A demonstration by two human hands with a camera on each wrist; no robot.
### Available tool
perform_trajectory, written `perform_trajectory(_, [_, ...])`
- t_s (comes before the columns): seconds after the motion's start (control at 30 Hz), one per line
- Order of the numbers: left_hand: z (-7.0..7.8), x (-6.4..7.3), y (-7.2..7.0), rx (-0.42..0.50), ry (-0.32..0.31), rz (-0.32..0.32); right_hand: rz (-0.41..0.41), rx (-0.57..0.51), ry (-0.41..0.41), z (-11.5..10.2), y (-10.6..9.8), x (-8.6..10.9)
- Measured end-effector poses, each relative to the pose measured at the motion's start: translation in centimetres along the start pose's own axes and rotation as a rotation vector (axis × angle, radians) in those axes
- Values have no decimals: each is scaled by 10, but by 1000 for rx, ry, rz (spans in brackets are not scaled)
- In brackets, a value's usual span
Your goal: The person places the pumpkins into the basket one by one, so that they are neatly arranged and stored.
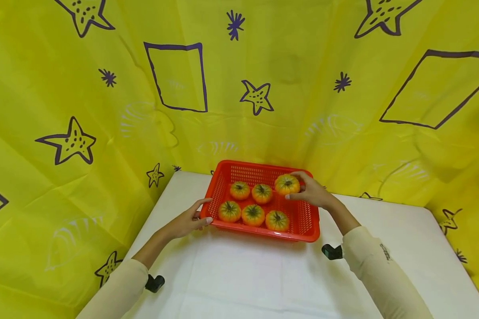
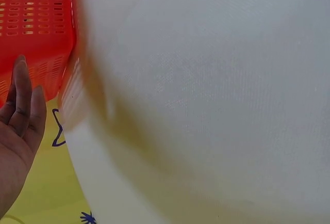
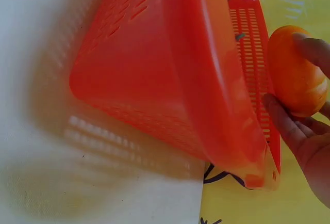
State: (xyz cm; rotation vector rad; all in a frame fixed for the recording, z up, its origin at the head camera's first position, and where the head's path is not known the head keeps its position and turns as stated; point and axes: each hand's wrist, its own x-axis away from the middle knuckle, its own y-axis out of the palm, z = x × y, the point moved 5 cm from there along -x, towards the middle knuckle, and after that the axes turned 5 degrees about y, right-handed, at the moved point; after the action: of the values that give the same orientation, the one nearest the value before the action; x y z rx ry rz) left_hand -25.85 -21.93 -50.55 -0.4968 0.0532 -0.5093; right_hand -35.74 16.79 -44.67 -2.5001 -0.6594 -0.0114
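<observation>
In the head view, my right hand (image 1: 313,192) holds an orange tomato (image 1: 287,184) with a green-streaked top, over the back right part of a red plastic basket (image 1: 263,231). The right wrist view shows thumb and fingers around this smooth tomato (image 3: 296,74), level with the basket's rim. Several similar tomatoes (image 1: 253,215) sit in two rows inside the basket, stems up. My left hand (image 1: 187,221) is at the basket's left end, thumb at the front corner rim. Seen from the left wrist, its fingers (image 2: 23,97) extend nearly straight beside the basket wall (image 2: 36,48).
The basket stands on a white-covered table (image 1: 239,274), near its back edge. A yellow cloth (image 1: 291,57) with drawn stars and frames hangs behind and at both sides. Dark wrist-camera pieces (image 1: 332,251) stick out by both sleeves.
</observation>
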Motion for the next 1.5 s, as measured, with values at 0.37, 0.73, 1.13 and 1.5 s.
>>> perform_trajectory(0.37, [-2, -1, 0, -2, -12, -7, 51, 260, 63, 2, 5, -4])
perform_trajectory(0.73, [-1, -1, 0, 4, -8, -5, 44, 341, 130, 4, 12, -13])
perform_trajectory(1.13, [0, -2, 1, 21, -3, -11, 27, 395, 218, 9, 26, -19])
perform_trajectory(1.5, [0, -2, 1, 29, 7, -15, 42, 390, 291, 15, 32, -26])
